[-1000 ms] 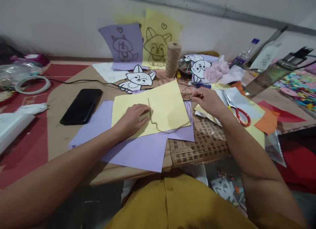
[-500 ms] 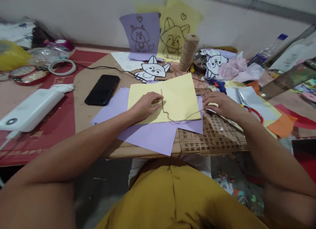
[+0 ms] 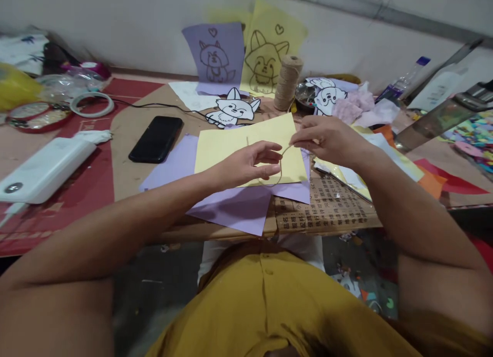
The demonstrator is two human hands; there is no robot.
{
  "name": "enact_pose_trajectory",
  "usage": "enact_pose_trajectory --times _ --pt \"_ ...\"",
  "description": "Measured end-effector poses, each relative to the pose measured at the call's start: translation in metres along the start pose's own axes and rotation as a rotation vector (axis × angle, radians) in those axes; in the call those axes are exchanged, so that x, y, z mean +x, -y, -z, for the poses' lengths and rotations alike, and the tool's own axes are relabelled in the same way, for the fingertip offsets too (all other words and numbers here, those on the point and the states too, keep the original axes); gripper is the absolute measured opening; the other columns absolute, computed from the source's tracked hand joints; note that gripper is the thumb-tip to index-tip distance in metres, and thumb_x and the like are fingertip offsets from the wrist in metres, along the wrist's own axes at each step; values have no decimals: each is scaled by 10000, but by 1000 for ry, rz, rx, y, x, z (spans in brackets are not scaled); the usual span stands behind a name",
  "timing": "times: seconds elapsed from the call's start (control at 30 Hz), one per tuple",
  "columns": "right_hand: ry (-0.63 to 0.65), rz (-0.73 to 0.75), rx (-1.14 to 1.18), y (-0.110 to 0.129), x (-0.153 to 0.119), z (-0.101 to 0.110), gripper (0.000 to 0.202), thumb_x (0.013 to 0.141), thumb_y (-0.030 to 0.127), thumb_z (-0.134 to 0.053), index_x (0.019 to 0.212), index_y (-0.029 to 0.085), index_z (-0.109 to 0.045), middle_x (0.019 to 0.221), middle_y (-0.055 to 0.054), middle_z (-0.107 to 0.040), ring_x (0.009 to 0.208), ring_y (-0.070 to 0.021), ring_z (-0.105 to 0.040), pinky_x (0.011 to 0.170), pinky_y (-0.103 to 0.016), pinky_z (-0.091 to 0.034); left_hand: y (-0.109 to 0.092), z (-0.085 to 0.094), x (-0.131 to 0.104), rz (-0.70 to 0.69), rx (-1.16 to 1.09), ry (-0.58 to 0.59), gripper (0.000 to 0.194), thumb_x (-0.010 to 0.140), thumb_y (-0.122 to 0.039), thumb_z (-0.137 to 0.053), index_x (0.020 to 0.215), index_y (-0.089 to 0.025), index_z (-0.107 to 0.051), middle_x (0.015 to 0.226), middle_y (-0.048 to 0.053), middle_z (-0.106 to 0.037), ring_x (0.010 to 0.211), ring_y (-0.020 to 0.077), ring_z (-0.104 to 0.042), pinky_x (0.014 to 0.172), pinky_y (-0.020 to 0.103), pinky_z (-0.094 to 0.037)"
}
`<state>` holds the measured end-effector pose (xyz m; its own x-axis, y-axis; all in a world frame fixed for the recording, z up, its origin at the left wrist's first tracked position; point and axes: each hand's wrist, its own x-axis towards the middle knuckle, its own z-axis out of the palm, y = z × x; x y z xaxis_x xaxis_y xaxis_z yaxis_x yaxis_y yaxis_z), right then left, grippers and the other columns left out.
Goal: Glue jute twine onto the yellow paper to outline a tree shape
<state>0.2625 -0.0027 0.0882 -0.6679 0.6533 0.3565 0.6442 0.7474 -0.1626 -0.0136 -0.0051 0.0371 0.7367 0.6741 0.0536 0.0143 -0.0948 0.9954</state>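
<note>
A length of brown twine (image 3: 281, 168) curves over a yellow sheet of paper (image 3: 219, 146). Its raised end is pinched in the fingertips of my right hand (image 3: 327, 138), above the sheet's right side. My left hand (image 3: 252, 164) is over the middle of the sheet, thumb and fingers apart, with the twine passing close to its fingertips. Beneath the yellow sheet lie purple sheets (image 3: 234, 210). Part of the twine is hidden behind my left hand.
A black phone (image 3: 156, 139) and a white power bank (image 3: 46, 167) lie to the left. Behind the paper are a fox cutout (image 3: 234, 109) and a twine spool (image 3: 288, 82). Two fox drawings, purple (image 3: 215, 59) and yellow (image 3: 265, 59), lean on the wall. A bottle (image 3: 435, 115) lies right.
My right hand has moved left and up, lifting the twine's end over the yellow sheet. My left hand has shifted right, its fingers parting from the twine's upper part. The view has shifted slightly.
</note>
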Motion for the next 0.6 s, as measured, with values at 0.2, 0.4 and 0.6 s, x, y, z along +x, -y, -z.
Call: enact_pose_trajectory --times 0.2,0.4,0.6 --pt "114 -21 109 1 21 -3 257 1030 369 -632 1064 235 -848 1009 -83 -779 881 -212 -683 787 -351 -492 -3 -2 -3 81 -37 1 344 923 -464 -811 997 -135 -746 758 49 -753 675 144 -689 711 299 -578" --pt "210 -315 249 -49 -6 8 345 952 579 -685 978 278 -852 998 -40 -841 919 -258 -742 863 -410 -560 10 18 -9 58 -92 -131 405 873 -536 -853 905 -148 -739 729 51 -755 657 153 -703 671 282 -568" --pt "299 -535 10 -106 -20 26 161 941 364 -729 914 262 -851 874 -25 -817 803 -210 -720 812 -390 -561 21 25 -10 85 -102 -125 400 871 -525 -856 924 -142 -752 780 78 -787 720 173 -744 683 280 -583"
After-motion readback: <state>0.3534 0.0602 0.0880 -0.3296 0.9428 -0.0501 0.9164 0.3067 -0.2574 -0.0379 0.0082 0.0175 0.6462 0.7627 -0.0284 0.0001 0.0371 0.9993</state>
